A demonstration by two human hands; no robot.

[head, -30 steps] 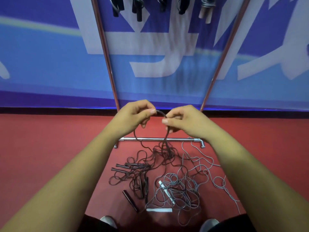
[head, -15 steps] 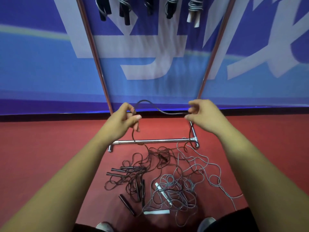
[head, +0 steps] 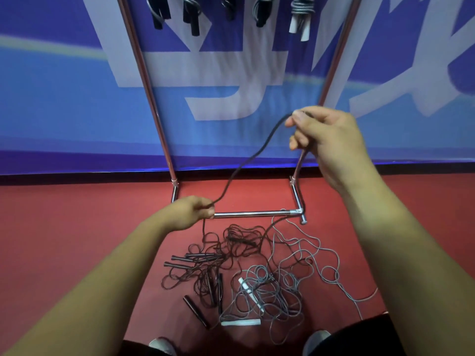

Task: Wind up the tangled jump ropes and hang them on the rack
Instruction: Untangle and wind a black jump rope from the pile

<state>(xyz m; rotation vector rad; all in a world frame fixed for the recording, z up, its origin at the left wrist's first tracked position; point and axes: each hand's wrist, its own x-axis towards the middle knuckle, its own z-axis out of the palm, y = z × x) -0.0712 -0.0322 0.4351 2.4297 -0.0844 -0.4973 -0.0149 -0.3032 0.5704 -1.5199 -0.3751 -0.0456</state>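
A dark jump rope (head: 253, 155) stretches slantwise between my two hands. My right hand (head: 326, 140) pinches its upper part high at the right, in front of the blue banner. My left hand (head: 191, 210) grips it lower, just above the rack's chrome base bar (head: 254, 214). From both hands the rope drops into a tangle of dark ropes (head: 218, 258) with black handles on the red floor. A grey rope tangle (head: 277, 281) with white handles lies to its right. Several wound ropes (head: 191, 14) hang at the rack's top.
The rack's two chrome uprights (head: 154, 109) rise against a blue and purple banner (head: 64, 111). A loose black handle (head: 196, 312) and a white handle (head: 240, 322) lie near my shoes (head: 160, 345). Red floor spreads to both sides.
My hands, close together a second ago, have drawn apart along the dark rope. The right hand rose up and right; the left hand dropped toward the base bar.
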